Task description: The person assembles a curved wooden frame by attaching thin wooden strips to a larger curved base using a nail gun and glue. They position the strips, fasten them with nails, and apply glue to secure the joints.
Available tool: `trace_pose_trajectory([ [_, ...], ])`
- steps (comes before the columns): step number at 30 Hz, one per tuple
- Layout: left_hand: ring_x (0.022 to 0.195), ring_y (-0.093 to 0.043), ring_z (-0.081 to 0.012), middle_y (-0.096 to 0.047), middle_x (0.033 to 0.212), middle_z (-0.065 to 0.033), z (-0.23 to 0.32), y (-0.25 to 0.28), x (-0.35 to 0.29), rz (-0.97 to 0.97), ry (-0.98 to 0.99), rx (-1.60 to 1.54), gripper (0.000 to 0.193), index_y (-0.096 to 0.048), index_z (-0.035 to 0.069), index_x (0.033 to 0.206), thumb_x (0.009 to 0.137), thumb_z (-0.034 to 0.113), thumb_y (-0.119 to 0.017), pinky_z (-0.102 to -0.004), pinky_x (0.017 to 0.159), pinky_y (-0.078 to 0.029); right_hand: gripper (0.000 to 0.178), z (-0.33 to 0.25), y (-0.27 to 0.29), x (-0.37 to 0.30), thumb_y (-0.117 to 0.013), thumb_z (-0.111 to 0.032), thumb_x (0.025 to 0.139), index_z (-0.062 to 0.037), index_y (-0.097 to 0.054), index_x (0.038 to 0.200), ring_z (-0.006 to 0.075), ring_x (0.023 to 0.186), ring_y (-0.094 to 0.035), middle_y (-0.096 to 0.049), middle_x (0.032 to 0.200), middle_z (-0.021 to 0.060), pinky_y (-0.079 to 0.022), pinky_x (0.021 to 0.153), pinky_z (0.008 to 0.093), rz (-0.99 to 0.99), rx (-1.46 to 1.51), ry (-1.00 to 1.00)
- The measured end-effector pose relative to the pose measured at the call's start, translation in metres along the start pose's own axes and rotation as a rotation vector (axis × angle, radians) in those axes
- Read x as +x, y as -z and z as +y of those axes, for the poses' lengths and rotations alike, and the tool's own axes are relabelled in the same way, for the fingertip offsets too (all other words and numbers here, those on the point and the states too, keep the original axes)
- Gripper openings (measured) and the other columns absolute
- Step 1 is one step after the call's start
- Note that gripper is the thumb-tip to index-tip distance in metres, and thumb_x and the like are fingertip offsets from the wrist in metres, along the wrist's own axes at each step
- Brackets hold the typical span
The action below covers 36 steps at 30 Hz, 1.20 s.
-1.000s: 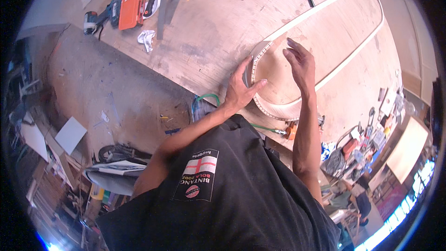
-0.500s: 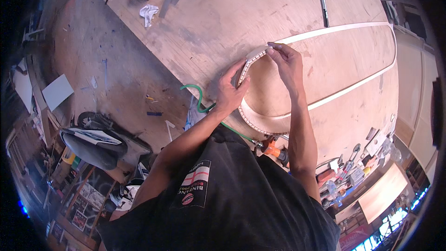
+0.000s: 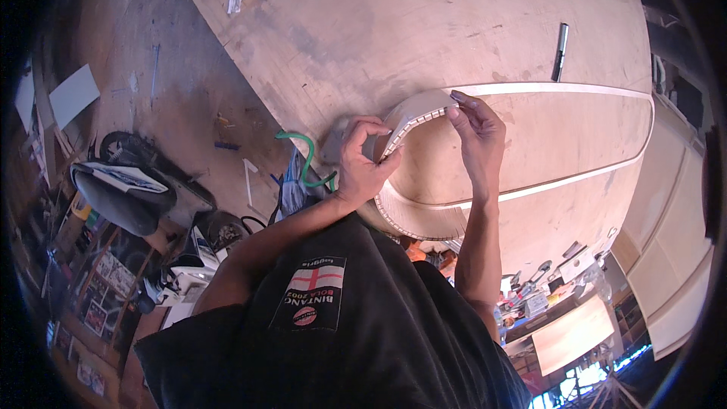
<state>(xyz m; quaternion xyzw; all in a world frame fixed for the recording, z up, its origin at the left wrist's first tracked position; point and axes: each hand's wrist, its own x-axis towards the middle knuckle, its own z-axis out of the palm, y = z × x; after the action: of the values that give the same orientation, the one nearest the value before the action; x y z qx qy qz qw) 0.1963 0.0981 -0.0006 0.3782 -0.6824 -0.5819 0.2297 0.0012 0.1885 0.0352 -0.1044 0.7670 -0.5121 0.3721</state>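
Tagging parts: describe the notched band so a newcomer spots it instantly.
On the wooden tabletop, find the long pale loop. At its rounded near end, left hand and right hand hold the notched band. Its slotted edge sets it apart from the loop's plain sides.

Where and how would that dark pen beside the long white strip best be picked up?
Probably by the middle of its barrel: the pen is slim and lies flat on the tabletop, its near end close to the white strip. Come from above, thumb and finger on its long sides; the right hand, at the notched band, is nearer.
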Motion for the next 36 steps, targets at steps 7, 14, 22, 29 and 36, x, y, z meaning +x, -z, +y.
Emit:
trace_pose_trajectory([
  [7, 0.095, -0.058, -0.0252, -0.058, 0.102, -0.0115, -0.007, -0.002, -0.003, 0.017, 0.011, 0.002, 0.04, -0.055, 0.004, 0.099, 0.073, 0.004, -0.085, -0.0368, 0.088, -0.047, 0.039, 0.003, 0.005, 0.003, -0.079, -0.02, 0.093, 0.0048, -0.072, 0.122, 0.0189, 0.098, -0.071, -0.076, 0.105, 0.014, -0.054, 0.09, 0.0314, -0.024, -0.021, 0.001],
  [14, 0.091, -0.053, -0.0194, -0.053, 0.096, -0.0074, -0.01, -0.003, -0.006, 0.001, 0.099, -0.052, 0.046, -0.053, 0.004, 0.099, 0.073, 0.01, -0.09, -0.0339, 0.085, -0.046, 0.036, 0.008, 0.002, 0.002, -0.078, -0.019, 0.093, 0.0048, -0.073, 0.12, 0.0227, 0.101, -0.073, -0.077, 0.106, 0.0171, -0.055, 0.092, 0.034, 0.004, -0.014, 0.043],
  [22, 0.091, -0.056, -0.0162, -0.057, 0.096, -0.0062, -0.006, -0.003, -0.002, -0.005, 0.059, -0.028, 0.046, -0.054, 0.003, 0.1, 0.073, 0.011, -0.092, -0.0319, 0.084, -0.048, 0.038, 0.01, -0.003, -0.002, -0.076, -0.023, 0.093, 0.0031, -0.073, 0.12, 0.0261, 0.101, -0.075, -0.077, 0.106, 0.0203, -0.056, 0.092, 0.0374, 0.068, -0.069, 0.101],
  [29, 0.096, -0.058, -0.0156, -0.061, 0.101, -0.0063, -0.008, -0.002, -0.008, -0.001, 0.034, -0.016, 0.047, -0.058, 0.002, 0.105, 0.075, 0.014, -0.092, -0.0324, 0.087, -0.049, 0.038, -0.002, 0.013, -0.018, -0.074, -0.019, 0.096, 0.0037, -0.071, 0.126, 0.0221, 0.099, -0.074, -0.077, 0.109, 0.019, -0.056, 0.09, 0.0329, 0.25, -0.073, 0.207],
  [36, 0.126, -0.061, -0.0302, -0.065, 0.133, -0.0205, 0.011, 0.016, 0.011, -0.245, -0.013, 0.041, 0.064, -0.055, -0.004, 0.14, 0.087, 0.024, -0.079, -0.0416, 0.11, -0.044, 0.034, -0.004, 0.047, -0.06, -0.067, -0.023, 0.103, 0.0042, -0.072, 0.123, 0.02, 0.105, -0.07, -0.076, 0.111, 0.0152, -0.053, 0.094, 0.0326, 0.36, -0.13, 0.163],
])
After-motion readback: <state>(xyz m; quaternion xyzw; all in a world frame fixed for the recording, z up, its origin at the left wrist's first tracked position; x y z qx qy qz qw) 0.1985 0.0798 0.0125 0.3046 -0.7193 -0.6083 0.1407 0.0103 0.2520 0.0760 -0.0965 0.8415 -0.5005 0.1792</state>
